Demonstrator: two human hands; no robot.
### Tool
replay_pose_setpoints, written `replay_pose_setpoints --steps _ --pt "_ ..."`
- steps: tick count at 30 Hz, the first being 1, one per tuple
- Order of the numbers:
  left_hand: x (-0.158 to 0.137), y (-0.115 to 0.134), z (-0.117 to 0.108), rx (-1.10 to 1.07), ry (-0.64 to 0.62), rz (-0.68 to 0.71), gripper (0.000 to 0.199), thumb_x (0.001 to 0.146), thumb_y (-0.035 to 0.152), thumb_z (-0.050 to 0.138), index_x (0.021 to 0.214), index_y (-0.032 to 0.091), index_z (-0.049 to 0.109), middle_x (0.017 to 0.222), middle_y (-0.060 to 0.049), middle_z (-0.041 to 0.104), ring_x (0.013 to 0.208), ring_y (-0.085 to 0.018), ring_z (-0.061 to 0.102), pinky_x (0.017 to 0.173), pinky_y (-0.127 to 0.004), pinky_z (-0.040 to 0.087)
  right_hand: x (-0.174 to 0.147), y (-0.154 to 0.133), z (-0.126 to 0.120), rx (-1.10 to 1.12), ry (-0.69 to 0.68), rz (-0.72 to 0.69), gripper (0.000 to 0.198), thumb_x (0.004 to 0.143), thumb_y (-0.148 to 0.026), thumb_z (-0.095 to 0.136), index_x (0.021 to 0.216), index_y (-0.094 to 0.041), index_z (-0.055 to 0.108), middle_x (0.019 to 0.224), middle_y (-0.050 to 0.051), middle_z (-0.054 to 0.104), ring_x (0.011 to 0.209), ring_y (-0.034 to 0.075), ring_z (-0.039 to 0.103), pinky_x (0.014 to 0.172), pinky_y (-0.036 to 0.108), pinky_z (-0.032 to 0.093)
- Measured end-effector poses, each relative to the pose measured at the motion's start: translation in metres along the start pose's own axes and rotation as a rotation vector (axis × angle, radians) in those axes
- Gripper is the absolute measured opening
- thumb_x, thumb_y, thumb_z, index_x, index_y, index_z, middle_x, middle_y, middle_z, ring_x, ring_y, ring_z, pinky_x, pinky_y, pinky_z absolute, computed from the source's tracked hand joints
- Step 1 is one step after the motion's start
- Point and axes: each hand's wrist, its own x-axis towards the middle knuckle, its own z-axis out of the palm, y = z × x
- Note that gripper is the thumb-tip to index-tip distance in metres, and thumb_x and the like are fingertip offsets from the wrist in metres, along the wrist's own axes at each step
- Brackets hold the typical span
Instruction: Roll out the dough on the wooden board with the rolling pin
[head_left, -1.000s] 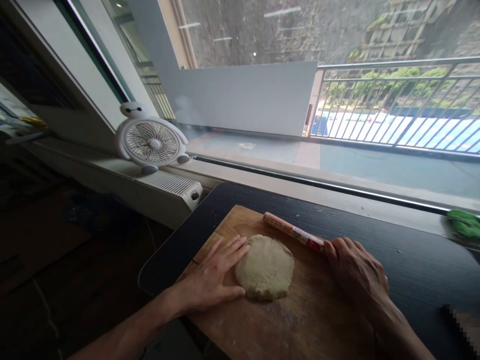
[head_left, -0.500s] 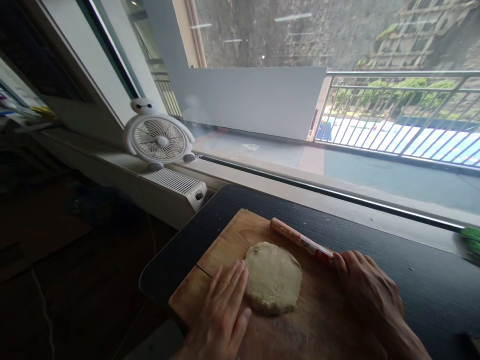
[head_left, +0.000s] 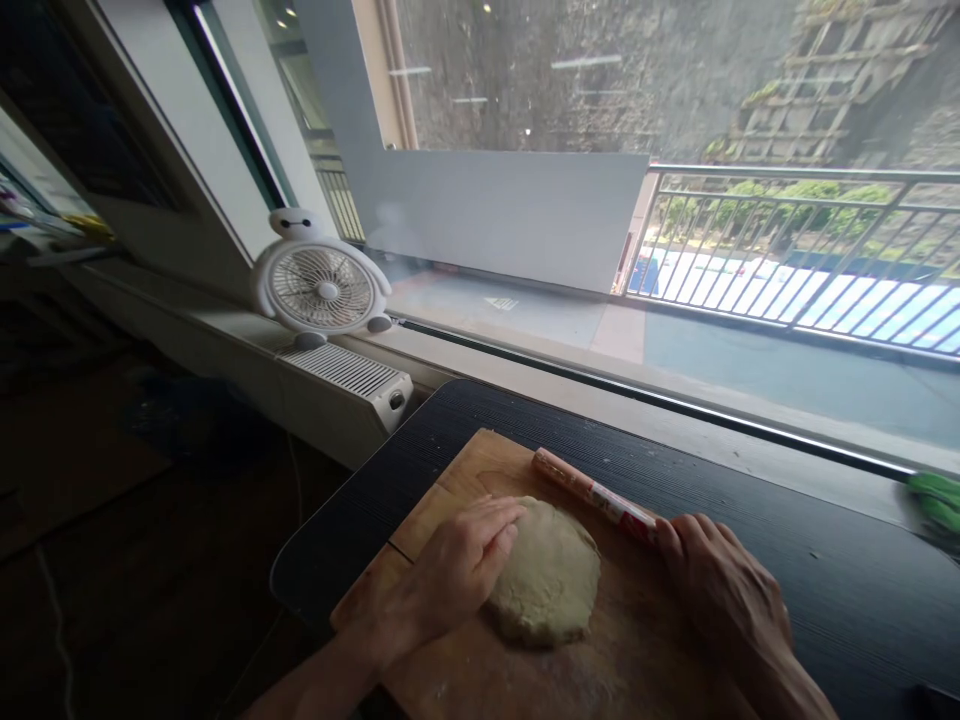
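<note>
A thick, flattened round of pale dough point(head_left: 551, 580) lies on a wooden board point(head_left: 450, 475). My left hand point(head_left: 476, 545) rests at the dough's upper left edge, its fingers extended close together over the rim and the thumb beside them. It covers part of that edge; whether the fingertips press in, I cannot tell. Along the board's far side lies a wooden rolling pin point(head_left: 577, 483) with a red and white printed wrap. My right hand point(head_left: 720, 575) is closed around the pin's near right end, hiding that end.
Beneath the board is a black table point(head_left: 840, 550) with a rounded left corner, pushed up to a window sill. A white figure-shaped fan point(head_left: 326, 285) stands on the sill ledge above a vented white unit point(head_left: 349, 385). Something green point(head_left: 934, 505) sits at the right edge.
My left hand has turned and moved up and right, from flat beside the dough to over its upper left edge. My right hand keeps its hold on the rolling pin. The view has tilted slightly.
</note>
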Motion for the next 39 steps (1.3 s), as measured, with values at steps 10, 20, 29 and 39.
replay_pose_setpoints --steps 10,20,29,39 --pt "0.019 0.006 0.007 0.182 0.03 0.052 0.026 0.089 0.016 0.037 0.095 0.019 0.062 0.094 -0.005 0.063 0.093 -0.02 0.056 0.088 -0.037 0.046 0.001 0.0 -0.004 0.005 -0.008 0.012 0.037 0.095 -0.048 0.024 0.077 -0.026 0.049 0.079 -0.001 0.055 0.083 0.018 0.052 0.065 0.031 0.035" --pt "0.036 0.028 0.023 0.3 0.087 0.159 0.036 0.086 0.018 0.042 0.12 0.018 0.052 0.122 -0.008 0.053 0.117 -0.024 0.044 0.103 -0.044 0.032 -0.037 0.014 -0.026 0.19 0.083 -0.101 0.031 0.095 -0.039 0.029 0.111 -0.029 0.054 0.113 0.002 0.058 0.106 0.019 0.05 0.087 0.034 0.038" --pt "0.079 0.023 0.056 0.258 -0.141 0.365 0.036 0.085 0.021 0.042 0.119 0.023 0.052 0.118 -0.006 0.059 0.112 -0.025 0.05 0.108 -0.056 0.015 -0.203 0.146 -0.017 -0.07 0.301 0.29 0.044 0.09 -0.038 0.033 0.13 -0.025 0.043 0.124 0.007 0.057 0.125 0.028 0.041 0.095 0.048 0.038" --pt "0.083 0.037 0.033 0.335 -0.183 0.427 0.028 0.085 0.031 0.048 0.111 0.025 0.057 0.11 -0.003 0.06 0.103 -0.022 0.053 0.109 -0.049 0.02 -0.145 0.081 -0.061 0.16 0.419 0.191 0.037 0.091 -0.032 0.041 0.125 -0.022 0.046 0.128 0.007 0.051 0.126 0.022 0.036 0.101 0.043 0.034"
